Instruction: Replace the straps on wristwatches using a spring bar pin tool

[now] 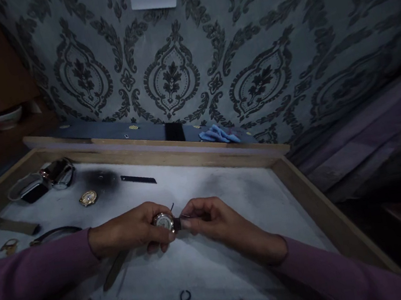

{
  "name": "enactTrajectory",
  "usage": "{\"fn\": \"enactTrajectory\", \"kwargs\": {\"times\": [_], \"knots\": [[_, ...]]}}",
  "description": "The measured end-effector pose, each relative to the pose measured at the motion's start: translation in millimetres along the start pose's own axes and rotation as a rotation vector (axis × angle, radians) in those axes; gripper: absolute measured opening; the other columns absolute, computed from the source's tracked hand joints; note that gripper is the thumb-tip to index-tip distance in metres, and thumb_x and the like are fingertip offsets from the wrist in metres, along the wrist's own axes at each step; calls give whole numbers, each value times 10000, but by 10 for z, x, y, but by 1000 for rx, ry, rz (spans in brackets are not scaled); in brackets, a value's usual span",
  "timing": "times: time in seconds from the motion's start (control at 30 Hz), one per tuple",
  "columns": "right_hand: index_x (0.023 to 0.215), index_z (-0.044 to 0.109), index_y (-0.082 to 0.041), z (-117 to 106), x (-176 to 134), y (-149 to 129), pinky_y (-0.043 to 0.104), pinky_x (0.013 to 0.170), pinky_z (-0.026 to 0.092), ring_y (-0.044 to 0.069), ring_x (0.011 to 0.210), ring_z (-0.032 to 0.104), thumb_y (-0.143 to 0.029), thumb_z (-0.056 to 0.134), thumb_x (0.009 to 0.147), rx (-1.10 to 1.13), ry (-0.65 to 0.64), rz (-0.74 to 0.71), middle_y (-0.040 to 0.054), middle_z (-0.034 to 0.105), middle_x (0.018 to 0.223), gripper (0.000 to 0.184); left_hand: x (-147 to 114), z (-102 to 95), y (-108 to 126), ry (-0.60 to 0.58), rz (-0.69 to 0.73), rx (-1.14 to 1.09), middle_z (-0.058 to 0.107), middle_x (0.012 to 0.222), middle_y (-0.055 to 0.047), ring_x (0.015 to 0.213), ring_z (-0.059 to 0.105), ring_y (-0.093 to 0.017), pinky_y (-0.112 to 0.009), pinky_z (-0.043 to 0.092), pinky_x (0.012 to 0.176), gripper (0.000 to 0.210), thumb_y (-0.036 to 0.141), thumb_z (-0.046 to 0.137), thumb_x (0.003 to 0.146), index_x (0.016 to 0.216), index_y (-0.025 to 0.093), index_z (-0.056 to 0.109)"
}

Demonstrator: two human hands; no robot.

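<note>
My left hand (pixel 137 228) is closed round a round wristwatch (pixel 164 221) with a shiny metal case, its dial tilted up. My right hand (pixel 210 214) pinches a short dark strap (pixel 177 223) at the right side of the case. A thin dark piece stands up just behind the watch; I cannot make out what it is. Below my left wrist lies a long brownish strip (pixel 114 273), partly hidden by the hand. A dark curved strap (pixel 57 232) lies behind the left forearm.
A wooden-rimmed tray (pixel 186 153) with a white base surrounds the work. On it lie a gold watch head (pixel 88 197), a dark flat blade-like strip (pixel 138 179), several watches at the back left and a small black ring (pixel 185 296). A blue cloth (pixel 218 134) rests behind the rim.
</note>
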State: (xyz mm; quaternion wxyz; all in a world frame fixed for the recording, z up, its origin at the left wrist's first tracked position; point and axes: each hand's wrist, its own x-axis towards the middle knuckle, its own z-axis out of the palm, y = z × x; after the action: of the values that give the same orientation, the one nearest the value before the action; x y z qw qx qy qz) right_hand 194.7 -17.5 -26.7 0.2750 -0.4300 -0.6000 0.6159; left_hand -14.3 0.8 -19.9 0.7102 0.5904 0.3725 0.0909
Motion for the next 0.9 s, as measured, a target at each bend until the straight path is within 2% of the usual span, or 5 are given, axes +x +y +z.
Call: {"fn": "enactTrajectory", "kwargs": {"times": [0.13, 0.3, 0.53, 0.73, 0.9], "knots": [[743, 648, -146, 0, 0, -31, 219, 607, 407, 91, 624, 514, -413, 776, 736, 48, 14, 7, -32, 587, 665, 296, -3, -34, 8, -91, -10, -49, 605, 602, 33, 434, 466, -74, -209, 352, 454, 180, 309, 657, 744, 745, 166, 548], [727, 635, -138, -28, 20, -6, 212, 593, 381, 85, 612, 501, -437, 792, 706, 82, 24, 6, -31, 590, 659, 338, -1, -74, 14, -155, -36, -51, 608, 603, 30, 415, 483, -69, -206, 342, 439, 231, 348, 675, 754, 743, 160, 540], [662, 554, -139, -109, 70, 30, 206, 407, 149, 43, 423, 264, -561, 593, 846, 101, 54, 49, -21, 563, 583, 462, -16, -95, 23, -83, -20, -85, 670, 812, -24, 603, 634, -122, -202, 347, 454, 323, 439, 647, 795, 904, 176, 494], [711, 629, -120, -225, 115, 89, 215, 407, 170, 66, 431, 290, -566, 478, 905, 3, 256, -16, -20, 501, 535, 509, -25, -94, 27, -46, -53, -124, 673, 857, -49, 718, 681, -180, -217, 400, 494, 388, 474, 683, 760, 907, 174, 487], [783, 616, -146, -313, 166, 174, 200, 425, 274, 84, 456, 424, -412, 639, 818, -8, 258, -61, -15, 573, 579, 269, -11, -135, 25, -27, -45, -86, 685, 813, -56, 604, 665, -163, -217, 381, 455, 390, 511, 653, 794, 891, 176, 478]]}}
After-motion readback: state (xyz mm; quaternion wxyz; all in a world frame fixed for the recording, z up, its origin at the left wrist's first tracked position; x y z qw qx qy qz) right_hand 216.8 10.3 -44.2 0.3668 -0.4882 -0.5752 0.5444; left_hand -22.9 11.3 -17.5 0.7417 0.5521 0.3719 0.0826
